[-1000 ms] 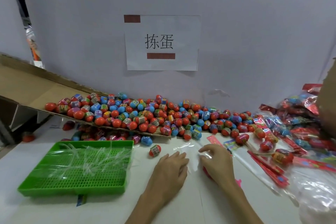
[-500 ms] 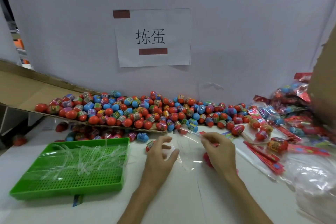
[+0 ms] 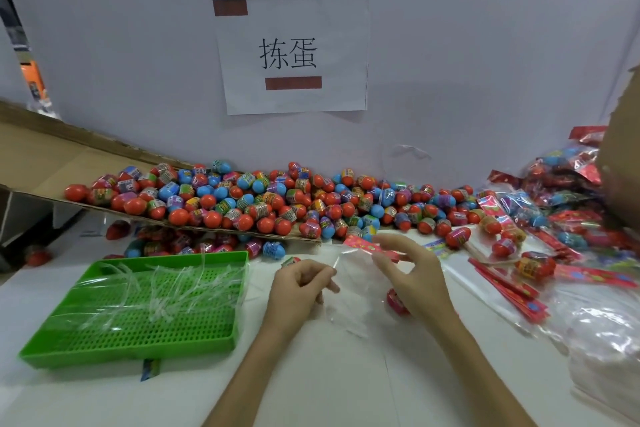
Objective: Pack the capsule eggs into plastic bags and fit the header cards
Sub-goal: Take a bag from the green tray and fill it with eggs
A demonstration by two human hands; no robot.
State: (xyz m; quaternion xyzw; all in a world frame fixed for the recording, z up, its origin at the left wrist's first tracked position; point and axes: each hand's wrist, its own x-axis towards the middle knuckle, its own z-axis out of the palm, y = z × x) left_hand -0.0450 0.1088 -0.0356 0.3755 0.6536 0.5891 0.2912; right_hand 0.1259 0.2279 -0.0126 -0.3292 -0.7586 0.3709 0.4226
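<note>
Pinching a clear plastic bag (image 3: 353, 291) between left hand (image 3: 298, 291) and right hand (image 3: 415, 284), the person has most red-and-blue plastic capsule eggs (image 3: 263, 204) unpacked.

The right hand (image 3: 412, 274) covers most of a red capsule egg (image 3: 397, 302), and the left hand (image 3: 301, 284) hides all but the top of a second egg (image 3: 290, 261). The clear plastic bag (image 3: 349, 288) between them is nearly invisible; the right hand may be gripping it. The cardboard box (image 3: 621, 156) is cut off by the right edge, and the packed bags (image 3: 568, 184) beside it are blurred.
</note>
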